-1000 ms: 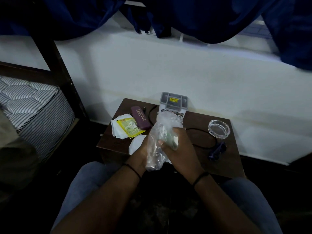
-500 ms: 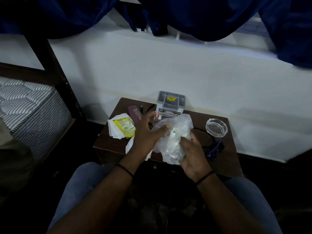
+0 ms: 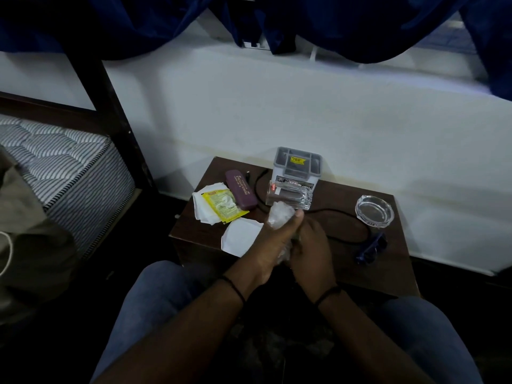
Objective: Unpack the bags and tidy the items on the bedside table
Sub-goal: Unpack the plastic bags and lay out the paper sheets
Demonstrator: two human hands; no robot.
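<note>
Both hands meet over the front middle of the dark wooden bedside table (image 3: 388, 267). My left hand (image 3: 273, 239) grips a crumpled clear plastic bag (image 3: 279, 217), whose top bulges above the thumb. My right hand (image 3: 310, 250) is curled round the bag's lower part, which shows between the two hands. What the bag holds is hidden. Behind the hands lies a clear rectangular box (image 3: 289, 196).
On the table are a grey storage box (image 3: 299, 164), a maroon glasses case (image 3: 239, 194), a yellow sachet (image 3: 223, 205) on white papers, a white sheet (image 3: 239, 236), a black cable (image 3: 346, 217), a glass ashtray (image 3: 374, 210) and blue glasses (image 3: 371, 249). A striped mattress (image 3: 63, 164) lies left.
The loose, puffed-out bag has been squeezed into a tight bundle between my hands. The clear rectangular box now shows on the table behind them.
</note>
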